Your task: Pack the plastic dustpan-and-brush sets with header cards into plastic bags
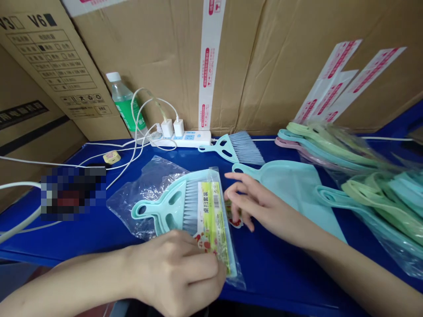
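A teal mini dustpan and brush set (172, 200) lies in a clear plastic bag, with a yellow-green printed label card (213, 220) over the bristles. My left hand (178, 273) is closed at the near edge of this bag, covering its lower corner; its fingertips are hidden. Just beyond the bag's right edge is my right hand (251, 198), fingers bent and apart, holding nothing visible. Beneath those fingers a small printed tag (235, 220) partly shows. A loose teal dustpan (294, 180) lies behind the right hand, and a loose teal hand brush (236, 148) rests farther back.
Bagged green, blue and pink sets (330, 145) are piled at right. At the back stand a white power strip (194, 138) with chargers, a green-labelled bottle (125, 105) and large cardboard boxes (158, 57). White cables cross the blue table (264, 273) at left, near a blurred dark object (72, 193).
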The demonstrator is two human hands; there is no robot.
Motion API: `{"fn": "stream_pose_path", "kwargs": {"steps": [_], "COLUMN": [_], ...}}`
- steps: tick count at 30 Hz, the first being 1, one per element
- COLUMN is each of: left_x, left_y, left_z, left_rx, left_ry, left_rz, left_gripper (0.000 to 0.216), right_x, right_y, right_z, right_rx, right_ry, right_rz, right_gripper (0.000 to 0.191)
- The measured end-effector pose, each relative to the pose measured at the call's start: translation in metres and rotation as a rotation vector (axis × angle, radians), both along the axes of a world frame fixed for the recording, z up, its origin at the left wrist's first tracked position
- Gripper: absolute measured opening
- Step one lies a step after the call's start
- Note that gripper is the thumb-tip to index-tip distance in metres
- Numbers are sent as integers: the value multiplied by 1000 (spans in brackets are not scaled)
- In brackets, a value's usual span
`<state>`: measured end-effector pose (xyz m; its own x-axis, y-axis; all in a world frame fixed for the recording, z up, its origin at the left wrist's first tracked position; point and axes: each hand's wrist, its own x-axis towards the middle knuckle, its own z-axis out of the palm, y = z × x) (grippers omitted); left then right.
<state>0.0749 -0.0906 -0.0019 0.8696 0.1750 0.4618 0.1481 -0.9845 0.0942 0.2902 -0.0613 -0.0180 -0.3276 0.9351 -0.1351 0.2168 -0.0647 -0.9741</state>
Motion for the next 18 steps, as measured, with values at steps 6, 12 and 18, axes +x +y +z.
{"fn": "stream_pose_path", "kwargs": {"steps": [6,12,18], "left_x": [2,2,-2], "left_y": [-8,-7,9], "left_z": [-16,-22,1], "left_rx": [-53,23,66], "left_ry": [-77,-37,35], "left_rz": [2,-35,-35], "left_gripper": [34,26,28], "right_x": [-11,-13,-14], "right_y": [-2,-3,-2], "right_z": [-6,-19,-14], "right_rx": [-284,-157,-49], "right_ry": [326,338,359], "right_rz": [213,192,213], "right_gripper": [48,47,50]}}
